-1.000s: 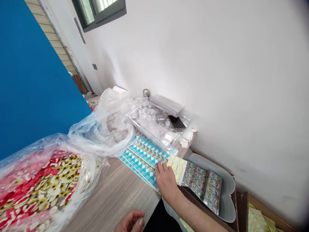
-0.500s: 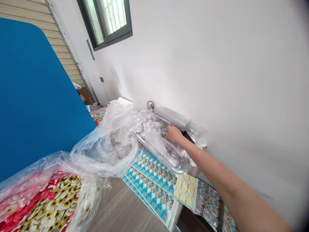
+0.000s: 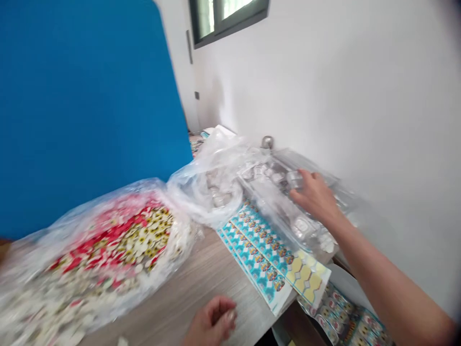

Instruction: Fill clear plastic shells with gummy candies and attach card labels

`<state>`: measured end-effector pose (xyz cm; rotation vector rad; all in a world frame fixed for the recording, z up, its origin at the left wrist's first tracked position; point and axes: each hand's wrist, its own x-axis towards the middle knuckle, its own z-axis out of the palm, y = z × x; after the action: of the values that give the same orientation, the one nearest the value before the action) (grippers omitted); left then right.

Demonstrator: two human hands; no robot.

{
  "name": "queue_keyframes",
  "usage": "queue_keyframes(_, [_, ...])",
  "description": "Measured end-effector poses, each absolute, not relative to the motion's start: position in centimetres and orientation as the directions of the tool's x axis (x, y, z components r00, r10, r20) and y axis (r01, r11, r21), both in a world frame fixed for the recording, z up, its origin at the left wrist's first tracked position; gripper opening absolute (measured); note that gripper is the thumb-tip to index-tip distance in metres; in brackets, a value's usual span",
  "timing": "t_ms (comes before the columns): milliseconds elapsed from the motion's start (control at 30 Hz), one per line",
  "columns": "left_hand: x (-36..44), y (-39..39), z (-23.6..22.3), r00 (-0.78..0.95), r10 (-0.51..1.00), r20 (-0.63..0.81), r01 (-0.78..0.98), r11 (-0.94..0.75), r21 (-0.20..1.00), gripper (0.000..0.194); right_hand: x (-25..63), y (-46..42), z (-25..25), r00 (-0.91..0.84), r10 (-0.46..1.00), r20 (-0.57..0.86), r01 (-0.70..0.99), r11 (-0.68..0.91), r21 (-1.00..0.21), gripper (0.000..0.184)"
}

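Across 12 to 3 o'clock, a white wall (image 3: 342, 81), with a dark-framed window (image 3: 226, 17) at 12. Filling 10 o'clock, a blue panel (image 3: 82, 91). Under everything, a wood-grain table (image 3: 187, 288). At 8 o'clock, a large plastic bag (image 3: 115, 250) of red, yellow and white round pieces. Near centre, a clear plastic bag (image 3: 212, 187) touching a clear blister tray (image 3: 273, 202) at 2 o'clock. Below the tray, teal printed sticker sheets (image 3: 259, 254) ending in a yellow hexagon strip (image 3: 306, 278). At 4 o'clock, silver blister cards (image 3: 342, 317). Right hand (image 3: 315, 197) over the tray, fingers clenched around a small clear capsule (image 3: 294, 179), slightly blurred. Left hand (image 3: 212, 322) at 6 o'clock above the table, loosely curled; its grip impossible to tell.
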<state>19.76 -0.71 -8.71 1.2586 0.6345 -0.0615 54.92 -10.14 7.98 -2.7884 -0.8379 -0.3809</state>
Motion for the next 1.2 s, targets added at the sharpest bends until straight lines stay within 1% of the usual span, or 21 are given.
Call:
queue_keyframes(33, [20.3,-0.6,-7.8,0.836,0.36,-0.413,0.266,0.392,0.881,0.054,51.8,-10.4,7.7,0.711,0.579,0.4,0.666,-0.736,-0.118,0.064])
queue_keyframes(100, [21.4,-0.3,-6.0,0.837,0.448,-0.315,0.038,0.527,0.849,0.07,44.7,-10.3,5.6,0.482,0.756,0.442,0.869,-0.476,-0.135,0.065])
queue_keyframes(167, [21.9,0.4,-4.7,0.829,0.495,-0.258,-0.133,0.624,0.77,0.08,37.4,-9.8,2.3,0.318,0.832,0.454,0.947,-0.261,-0.186,0.063])
queue_keyframes(200, [21.7,0.9,-4.4,0.813,0.526,-0.25,-0.195,0.65,0.734,0.083,34.2,-9.4,0.6,0.277,0.854,0.44,0.953,-0.186,-0.24,0.061])
queue_keyframes(233, [21.3,1.4,-4.4,0.789,0.555,-0.265,-0.232,0.668,0.708,0.083,31.5,-8.9,-1.0,0.274,0.863,0.425,0.936,-0.139,-0.323,0.059])
queue_keyframes(267, [20.5,1.9,-4.6,0.762,0.58,-0.289,-0.254,0.678,0.69,0.082,29.4,-8.4,-2.4,0.293,0.874,0.387,0.887,-0.098,-0.451,0.061])
queue_keyframes(300, [19.5,2.5,-4.9,0.739,0.595,-0.317,-0.262,0.687,0.678,0.08,27.9,-7.8,-3.3,0.334,0.882,0.334,0.788,-0.067,-0.612,0.063])
queue_keyframes(333, [18.2,3.0,-5.3,0.726,0.595,-0.344,-0.253,0.697,0.671,0.078,26.9,-7.2,-4.0,0.379,0.889,0.258,0.642,-0.052,-0.765,0.061])
queue_keyframes(367, [16.9,3.6,-5.8,0.726,0.585,-0.362,-0.233,0.704,0.67,0.076,26.4,-6.6,-4.4,0.409,0.898,0.162,0.463,-0.051,-0.885,0.056])
queue_keyframes(400, [15.5,4.0,-6.1,0.734,0.568,-0.372,-0.207,0.709,0.674,0.075,26.1,-6.1,-4.6,0.417,0.907,0.061,0.283,-0.066,-0.957,0.048])
queue_keyframes(433, [14.2,4.4,-6.5,0.746,0.547,-0.379,-0.176,0.712,0.68,0.075,26.0,-5.5,-4.6,0.407,0.913,-0.027,0.138,-0.091,-0.986,0.041])
queue_keyframes(467, [13.0,4.7,-6.7,0.756,0.529,-0.386,-0.147,0.711,0.688,0.076,25.9,-5.0,-4.6,0.392,0.915,-0.094,0.041,-0.119,-0.992,0.035])
queue_keyframes(500, [12.1,4.9,-6.9,0.762,0.517,-0.39,-0.124,0.708,0.695,0.08,25.7,-4.5,-4.7,0.375,0.917,-0.138,-0.013,-0.143,-0.99,0.032])
queue_keyframes(600, [10.3,5.1,-7.3,0.77,0.499,-0.398,-0.093,0.704,0.704,0.093,24.9,-3.3,-5.1,0.332,0.919,-0.211,-0.089,-0.192,-0.977,0.03])
queue_keyframes(700, [9.7,5.1,-7.5,0.751,0.513,-0.416,-0.095,0.707,0.701,0.093,24.0,-2.5,-5.8,0.282,0.924,-0.259,-0.139,-0.228,-0.964,0.03])
queue_keyframes(833, [9.6,5.2,-8.0,0.709,0.55,-0.442,-0.144,0.726,0.673,0.085,24.1,-1.9,-6.6,0.275,0.919,-0.283,-0.171,-0.243,-0.955,0.03])
queue_keyframes(933, [9.8,5.3,-8.2,0.679,0.565,-0.469,-0.146,0.73,0.668,0.084,24.6,-1.7,-6.9,0.277,0.916,-0.29,-0.198,-0.241,-0.95,0.03])
queue_keyframes(1067, [10.5,5.3,-8.3,0.679,0.566,-0.468,-0.133,0.721,0.68,0.092,24.9,-1.6,-7.0,0.28,0.914,-0.296,-0.236,-0.233,-0.943,0.029])
queue_keyframes(1133, [10.9,5.2,-8.2,0.664,0.585,-0.465,-0.127,0.702,0.701,0.098,24.9,-1.6,-7.0,0.277,0.91,-0.309,-0.248,-0.244,-0.938,0.03])
queue_keyframes(1200, [11.2,5.2,-8.2,0.633,0.622,-0.461,-0.126,0.671,0.731,0.1,25.1,-1.7,-6.8,0.279,0.907,-0.315,-0.242,-0.251,-0.937,0.031])
